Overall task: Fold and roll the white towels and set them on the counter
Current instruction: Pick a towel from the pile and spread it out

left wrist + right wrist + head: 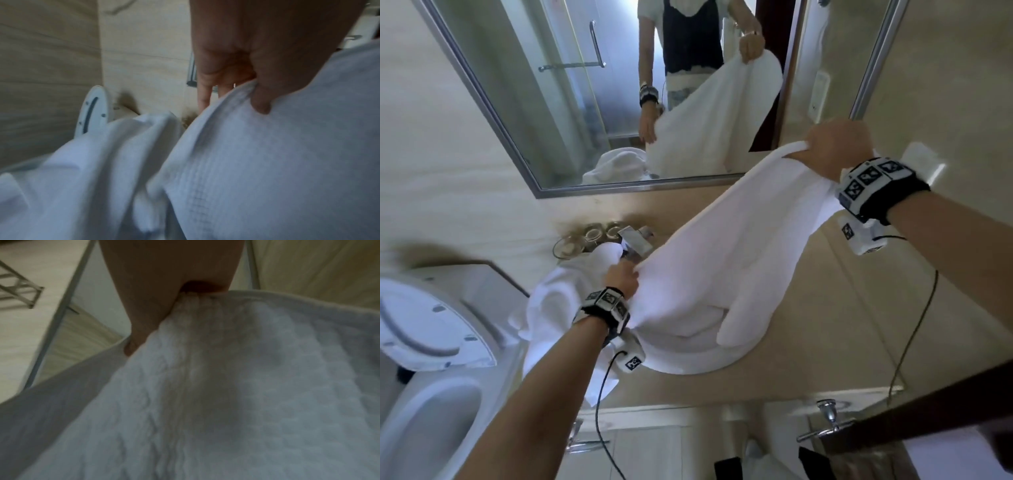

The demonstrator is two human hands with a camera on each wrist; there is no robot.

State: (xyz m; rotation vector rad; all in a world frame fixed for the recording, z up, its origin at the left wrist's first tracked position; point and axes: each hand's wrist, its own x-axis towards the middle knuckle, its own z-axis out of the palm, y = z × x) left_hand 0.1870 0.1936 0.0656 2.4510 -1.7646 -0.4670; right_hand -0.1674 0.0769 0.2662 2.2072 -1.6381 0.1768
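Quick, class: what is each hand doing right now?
Left hand: pinches the white towel's lower edge.
Right hand: grips the same towel's raised end.

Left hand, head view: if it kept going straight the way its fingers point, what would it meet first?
Probably the faucet just beyond the left hand, which pinches the held towel. The glass cups and the wall come after. Depth is unclear, so the crumpled towel beside it might brush first.

- Two white towels are showing: a held towel (722, 260) and a heaped towel (558, 298).
- Two hands are showing: left hand (623, 277), right hand (835, 147).
- Three glass jars (592, 236) are standing.
- One mirror (619, 85) is hanging.
- One toilet (431, 342) is standing.
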